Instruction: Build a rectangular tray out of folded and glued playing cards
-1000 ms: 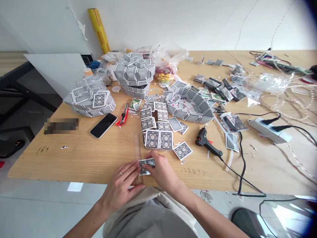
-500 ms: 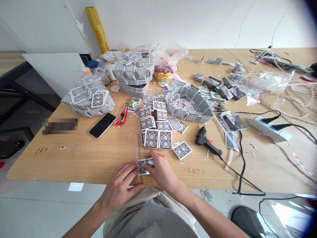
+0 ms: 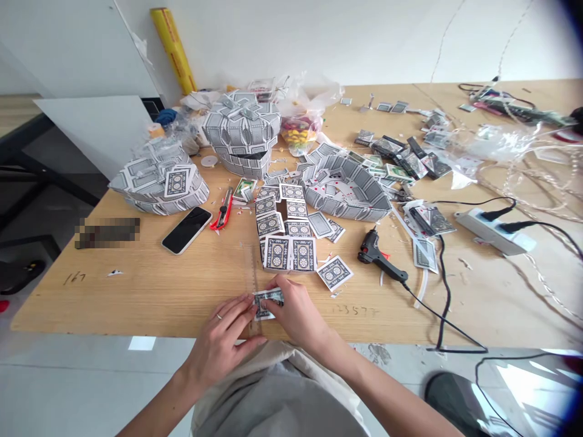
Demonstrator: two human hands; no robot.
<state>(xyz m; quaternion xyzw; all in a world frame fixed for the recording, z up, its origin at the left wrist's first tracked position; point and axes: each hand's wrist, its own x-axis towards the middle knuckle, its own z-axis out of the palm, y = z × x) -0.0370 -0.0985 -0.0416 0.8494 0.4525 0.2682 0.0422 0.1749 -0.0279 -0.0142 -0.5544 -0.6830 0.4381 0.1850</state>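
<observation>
At the table's near edge lies a playing card [image 3: 263, 311] with a dark patterned back, partly covered by fingers. My right hand [image 3: 298, 311] pinches its right side, thumb and fingers closed on it. Flat beside it rests my left hand [image 3: 221, 334], fingers stretched and thumb apart, fingertips on the card's left edge and a clear ruler [image 3: 251, 273]. The ruler runs away from me along that edge. Just beyond are a shape built of cards [image 3: 277, 252] with a gap in its top and a loose card [image 3: 335, 273].
A glue gun [image 3: 378, 258] lies to the right, its cord hanging off the edge near a power strip [image 3: 494, 232]. Leftward are a red utility knife [image 3: 222, 209] and a phone [image 3: 186, 230]. Behind stand card-covered boxes [image 3: 243, 127] and an open card tray [image 3: 350, 206].
The view has shifted very slightly. Both hands keep nearly the same position on the card and ruler.
</observation>
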